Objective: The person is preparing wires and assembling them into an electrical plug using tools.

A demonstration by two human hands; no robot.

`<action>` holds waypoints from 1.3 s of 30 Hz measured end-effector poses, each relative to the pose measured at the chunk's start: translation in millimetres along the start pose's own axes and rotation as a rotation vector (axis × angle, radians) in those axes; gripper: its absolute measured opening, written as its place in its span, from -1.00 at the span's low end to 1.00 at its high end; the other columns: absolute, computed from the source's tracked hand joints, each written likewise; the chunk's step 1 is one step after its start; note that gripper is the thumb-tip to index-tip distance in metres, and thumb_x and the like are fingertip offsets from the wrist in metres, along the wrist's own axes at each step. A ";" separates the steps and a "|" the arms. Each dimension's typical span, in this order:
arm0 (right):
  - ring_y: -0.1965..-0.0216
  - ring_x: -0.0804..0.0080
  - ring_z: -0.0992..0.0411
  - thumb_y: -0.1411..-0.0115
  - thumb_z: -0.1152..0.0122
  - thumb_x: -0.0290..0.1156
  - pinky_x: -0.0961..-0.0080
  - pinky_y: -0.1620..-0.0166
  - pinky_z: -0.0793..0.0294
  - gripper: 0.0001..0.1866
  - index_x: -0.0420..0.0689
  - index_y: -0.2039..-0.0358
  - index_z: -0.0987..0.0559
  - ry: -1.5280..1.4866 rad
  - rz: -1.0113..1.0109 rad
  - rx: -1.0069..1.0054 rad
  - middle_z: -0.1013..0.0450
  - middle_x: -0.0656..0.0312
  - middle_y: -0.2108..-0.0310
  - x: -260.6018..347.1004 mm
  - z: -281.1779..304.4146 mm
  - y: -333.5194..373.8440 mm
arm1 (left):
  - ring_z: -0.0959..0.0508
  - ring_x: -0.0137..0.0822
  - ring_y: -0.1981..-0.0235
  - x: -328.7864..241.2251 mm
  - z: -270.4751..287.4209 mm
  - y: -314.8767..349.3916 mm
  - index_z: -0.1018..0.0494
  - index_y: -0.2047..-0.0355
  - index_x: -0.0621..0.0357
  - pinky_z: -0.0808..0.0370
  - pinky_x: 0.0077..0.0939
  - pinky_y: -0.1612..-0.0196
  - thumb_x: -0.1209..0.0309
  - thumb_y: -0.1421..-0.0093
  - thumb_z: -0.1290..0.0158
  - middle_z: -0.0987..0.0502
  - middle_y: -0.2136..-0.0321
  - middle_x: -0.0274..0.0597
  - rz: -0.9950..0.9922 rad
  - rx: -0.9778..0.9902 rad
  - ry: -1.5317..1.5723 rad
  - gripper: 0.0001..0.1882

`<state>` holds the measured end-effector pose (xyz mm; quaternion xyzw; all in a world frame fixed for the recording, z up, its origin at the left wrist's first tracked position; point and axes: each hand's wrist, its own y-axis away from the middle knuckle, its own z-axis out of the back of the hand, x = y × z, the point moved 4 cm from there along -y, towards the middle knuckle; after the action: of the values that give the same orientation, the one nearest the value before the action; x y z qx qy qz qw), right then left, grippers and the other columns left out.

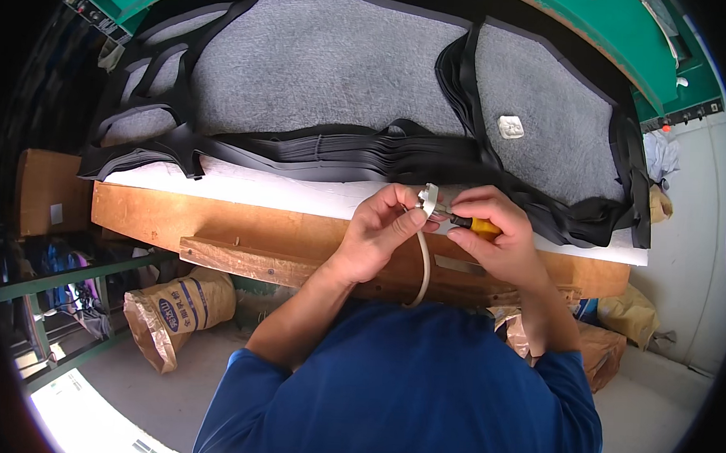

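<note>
In front of my chest, just over the near edge of the wooden board, my left hand (376,235) is closed on a small white electrical fitting (430,199). A white cable (426,271) hangs down from beside it toward my shirt. My right hand (504,242) grips a screwdriver (484,228) with a yellow and black handle. Its tip points left at the fitting; fingers hide whether it touches a screw. A squarish white piece (511,127) lies apart on the grey sheet, beyond my right hand.
Stacked black-edged cut-out sheets (321,71) with grey faces cover the bench beyond the wooden board (153,209). Green machine frames (582,30) curve over the far side. A paper sack (183,312) lies at lower left, near a cardboard box (48,192). More bags (605,350) sit at right.
</note>
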<state>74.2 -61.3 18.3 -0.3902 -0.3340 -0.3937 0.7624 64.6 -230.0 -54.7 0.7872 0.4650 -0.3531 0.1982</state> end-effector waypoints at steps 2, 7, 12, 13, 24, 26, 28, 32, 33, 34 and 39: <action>0.27 0.37 -0.47 0.03 -0.38 -0.62 0.57 0.22 -0.46 -0.67 -0.23 0.22 -0.52 0.092 0.013 -0.015 -0.46 0.12 0.23 4.4 -1.3 5.0 | -0.52 -0.32 0.12 -1.1 0.0 -1.0 -0.35 0.25 0.17 -0.46 -0.38 -0.04 0.45 -0.30 0.03 -0.42 0.00 0.02 0.007 -0.001 0.022 -0.93; 0.18 0.43 -0.43 0.02 -0.34 -0.64 0.57 0.10 -0.41 -0.61 -0.25 0.14 -0.47 -0.255 -0.175 -0.043 -0.45 0.10 0.20 -9.8 0.0 16.3 | -0.51 -0.41 0.18 -3.9 -6.0 -2.1 -0.33 0.27 0.19 -0.46 -0.48 0.00 0.49 -0.27 -0.02 -0.48 0.24 -0.24 0.015 0.002 0.031 -0.91; 0.20 0.50 -0.41 0.02 -0.26 -0.69 0.60 0.13 -0.40 -0.60 -0.22 0.11 -0.48 -0.039 -0.011 -0.047 -0.45 0.14 0.20 0.7 -3.0 7.0 | -0.50 -0.36 0.14 -1.9 -0.1 -1.5 -0.35 0.27 0.20 -0.45 -0.41 -0.03 0.50 -0.27 -0.01 -0.44 0.12 -0.10 -0.008 0.010 0.017 -0.93; 0.21 0.54 -0.42 0.02 -0.26 -0.69 0.63 0.16 -0.42 -0.61 -0.22 0.13 -0.48 0.022 -0.046 -0.044 -0.45 0.17 0.23 -0.4 -2.7 7.2 | -0.50 -0.30 0.10 -0.9 1.8 -0.7 -0.36 0.27 0.20 -0.44 -0.35 -0.07 0.50 -0.28 0.02 -0.41 -0.01 0.06 -0.006 0.016 -0.010 -0.95; 0.11 0.51 -0.43 -0.06 -0.28 -0.67 0.60 0.07 -0.44 -0.67 -0.27 0.13 -0.49 -0.484 -0.169 -0.166 -0.41 0.15 0.08 -27.5 -18.7 2.9 | -0.47 -0.46 0.19 -6.4 -6.6 -4.7 -0.41 0.24 0.24 -0.41 -0.55 0.01 0.53 -0.26 -0.03 -0.49 0.24 -0.27 0.001 -0.030 -0.061 -0.92; 0.11 0.50 -0.43 -0.07 -0.27 -0.68 0.57 0.08 -0.48 -0.67 -0.26 0.12 -0.49 -0.463 -0.165 -0.157 -0.41 0.14 0.07 -23.7 -18.5 0.7 | -0.47 -0.46 0.19 -7.7 -4.0 -5.7 -0.42 0.23 0.24 -0.41 -0.55 0.02 0.52 -0.27 -0.02 -0.49 0.24 -0.27 0.028 -0.043 -0.068 -0.91; 0.07 0.44 -0.41 -0.10 -0.23 -0.67 0.50 0.03 -0.44 -0.69 -0.27 0.11 -0.47 -0.551 -0.282 -0.158 -0.41 0.07 0.04 -24.9 -21.5 -1.2 | -0.48 -0.47 0.19 -4.7 -2.1 -5.8 -0.42 0.22 0.25 -0.43 -0.54 0.03 0.49 -0.29 0.01 -0.50 0.24 -0.28 0.109 -0.029 -0.001 -0.90; 0.12 0.52 -0.42 -0.07 -0.26 -0.66 0.54 0.03 -0.43 -0.63 -0.25 0.08 -0.47 -0.554 -0.463 -0.083 -0.47 0.17 0.13 -28.1 -18.8 0.9 | -0.49 -0.48 0.18 -4.9 -2.6 -6.3 -0.43 0.21 0.26 -0.45 -0.51 0.04 0.48 -0.30 0.02 -0.50 0.24 -0.29 0.217 -0.052 0.067 -0.88; 0.12 0.52 -0.42 -0.07 -0.26 -0.66 0.54 0.03 -0.43 -0.63 -0.25 0.08 -0.47 -0.555 -0.465 -0.081 -0.47 0.17 0.13 -26.6 -18.4 0.1 | -0.49 -0.48 0.18 -4.5 -1.5 -7.0 -0.43 0.21 0.26 -0.45 -0.51 0.04 0.48 -0.30 0.02 -0.50 0.24 -0.29 0.217 -0.054 0.069 -0.88; 0.16 0.55 -0.44 -0.05 -0.28 -0.66 0.58 0.08 -0.46 -0.63 -0.25 0.10 -0.47 -0.522 -0.443 -0.102 -0.48 0.20 0.18 -24.7 -16.9 -1.1 | -0.48 -0.47 0.17 -3.3 -0.5 -7.6 -0.43 0.20 0.27 -0.44 -0.52 0.03 0.49 -0.29 0.01 -0.50 0.21 -0.27 0.225 -0.042 0.070 -0.88; 0.19 0.59 -0.45 -0.02 -0.30 -0.67 0.63 0.11 -0.47 -0.63 -0.25 0.11 -0.49 -0.483 -0.394 -0.156 -0.49 0.23 0.23 -27.5 -15.1 -1.0 | -0.45 -0.46 0.12 -9.3 -2.9 -8.3 -0.43 0.20 0.29 -0.40 -0.55 0.00 0.54 -0.27 0.00 -0.49 0.12 -0.21 -0.026 -0.054 -0.155 -0.89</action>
<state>63.5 -65.3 -10.9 -0.4573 -0.5432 -0.4542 0.5381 55.5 -229.6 -45.7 0.7458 0.4677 -0.4029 0.2503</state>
